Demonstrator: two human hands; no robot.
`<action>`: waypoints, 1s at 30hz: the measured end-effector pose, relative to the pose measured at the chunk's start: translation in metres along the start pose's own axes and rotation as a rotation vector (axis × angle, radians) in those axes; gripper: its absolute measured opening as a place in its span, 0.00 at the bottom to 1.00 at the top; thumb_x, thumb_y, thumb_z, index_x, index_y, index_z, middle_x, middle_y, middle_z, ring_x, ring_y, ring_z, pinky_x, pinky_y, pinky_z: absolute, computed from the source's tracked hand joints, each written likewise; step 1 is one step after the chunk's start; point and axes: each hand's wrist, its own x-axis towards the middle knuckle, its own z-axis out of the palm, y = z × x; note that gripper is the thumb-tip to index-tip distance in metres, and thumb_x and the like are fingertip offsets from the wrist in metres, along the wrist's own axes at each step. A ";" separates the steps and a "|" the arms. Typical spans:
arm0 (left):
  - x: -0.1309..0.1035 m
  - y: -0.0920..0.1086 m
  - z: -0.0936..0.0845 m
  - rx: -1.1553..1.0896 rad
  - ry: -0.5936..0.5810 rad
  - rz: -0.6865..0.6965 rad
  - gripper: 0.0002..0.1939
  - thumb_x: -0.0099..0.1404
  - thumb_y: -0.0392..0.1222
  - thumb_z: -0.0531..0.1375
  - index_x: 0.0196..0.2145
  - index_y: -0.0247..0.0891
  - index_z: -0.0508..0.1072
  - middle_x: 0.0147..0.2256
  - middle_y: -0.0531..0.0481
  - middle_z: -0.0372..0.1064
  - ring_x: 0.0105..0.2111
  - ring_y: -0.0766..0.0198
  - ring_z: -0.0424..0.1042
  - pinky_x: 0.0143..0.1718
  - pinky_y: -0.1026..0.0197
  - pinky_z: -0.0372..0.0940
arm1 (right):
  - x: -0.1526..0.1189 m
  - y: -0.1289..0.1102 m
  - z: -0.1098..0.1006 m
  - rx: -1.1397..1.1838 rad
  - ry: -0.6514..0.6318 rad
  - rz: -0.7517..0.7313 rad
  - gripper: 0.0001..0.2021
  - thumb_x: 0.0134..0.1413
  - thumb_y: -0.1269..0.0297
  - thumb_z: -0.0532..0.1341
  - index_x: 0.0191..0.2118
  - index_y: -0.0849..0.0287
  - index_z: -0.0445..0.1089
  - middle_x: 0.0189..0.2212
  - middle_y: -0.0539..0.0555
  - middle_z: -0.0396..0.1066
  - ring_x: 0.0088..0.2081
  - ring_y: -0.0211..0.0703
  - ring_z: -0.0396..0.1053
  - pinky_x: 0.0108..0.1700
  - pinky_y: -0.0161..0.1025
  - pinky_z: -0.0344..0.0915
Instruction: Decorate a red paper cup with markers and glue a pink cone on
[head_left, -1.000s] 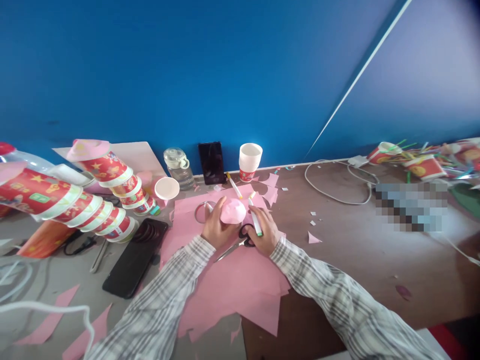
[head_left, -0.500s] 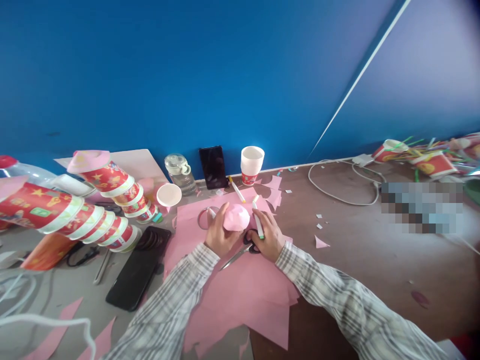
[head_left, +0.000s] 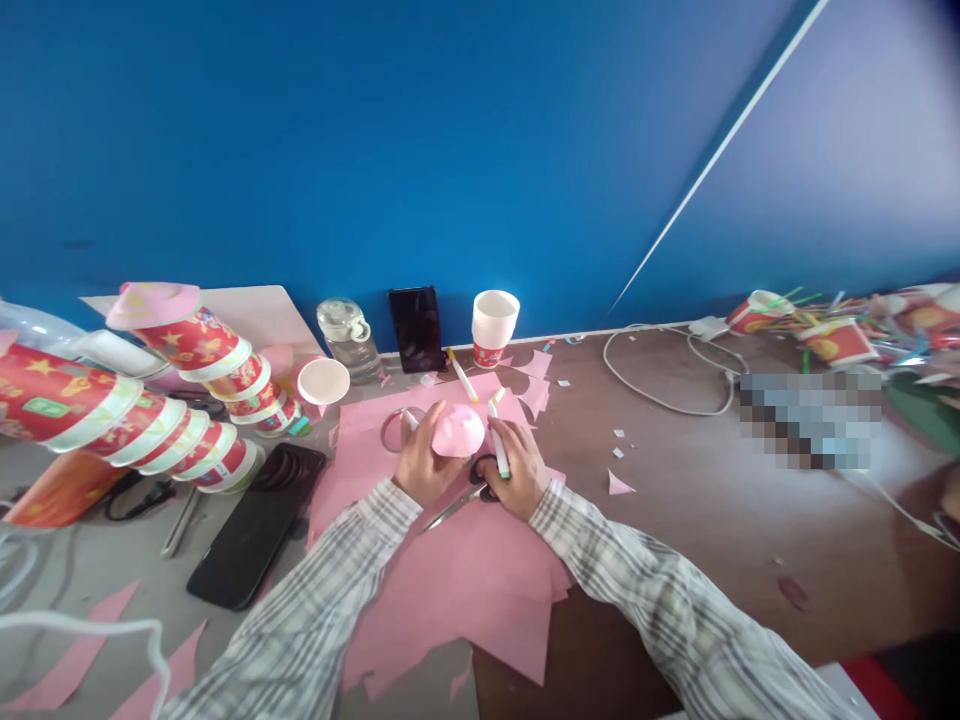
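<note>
My left hand (head_left: 422, 463) is closed round a pale pink paper piece (head_left: 458, 431), rounded in outline. Just right of it, my right hand (head_left: 520, 468) grips a white marker (head_left: 499, 450) with a green end pointing down. Black-handled scissors (head_left: 454, 507) lie on the pink paper sheets (head_left: 450, 590), their handles partly behind my right hand. Beyond my hands a yellow-capped marker (head_left: 463, 377) rests near a white and red paper cup (head_left: 494, 325). A roll of tape (head_left: 394, 430) sits left of my left hand.
Stacked red cups (head_left: 150, 420) with pink tops lean at the left, near a black phone (head_left: 251, 530). A glass jar (head_left: 349, 340) and an upright phone (head_left: 417, 330) stand by the blue wall. A white cable (head_left: 660, 400) and cups with straws (head_left: 840, 342) are at right.
The whole view has shifted, so the objects and both hands appear slightly further left. Both hands keep their hold on the pink piece and the marker.
</note>
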 end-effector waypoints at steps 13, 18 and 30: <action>0.001 0.003 0.000 0.007 -0.003 -0.014 0.35 0.52 0.49 0.58 0.54 0.37 0.50 0.50 0.39 0.63 0.48 0.49 0.64 0.56 0.40 0.48 | 0.000 0.003 -0.001 -0.024 0.008 0.007 0.28 0.46 0.64 0.59 0.56 0.58 0.55 0.46 0.61 0.67 0.48 0.59 0.65 0.51 0.57 0.66; 0.004 0.010 0.002 0.012 0.057 -0.094 0.33 0.50 0.45 0.59 0.52 0.37 0.54 0.47 0.41 0.65 0.45 0.50 0.65 0.54 0.41 0.52 | 0.000 -0.003 -0.012 -0.002 0.170 -0.027 0.23 0.53 0.64 0.54 0.56 0.59 0.56 0.46 0.61 0.68 0.49 0.56 0.66 0.53 0.57 0.64; 0.001 0.007 0.003 0.004 0.051 -0.033 0.37 0.50 0.47 0.60 0.54 0.38 0.50 0.48 0.38 0.63 0.47 0.47 0.64 0.55 0.35 0.47 | -0.003 -0.005 -0.015 0.184 0.074 -0.008 0.20 0.56 0.65 0.53 0.54 0.58 0.57 0.38 0.58 0.73 0.41 0.49 0.73 0.47 0.48 0.70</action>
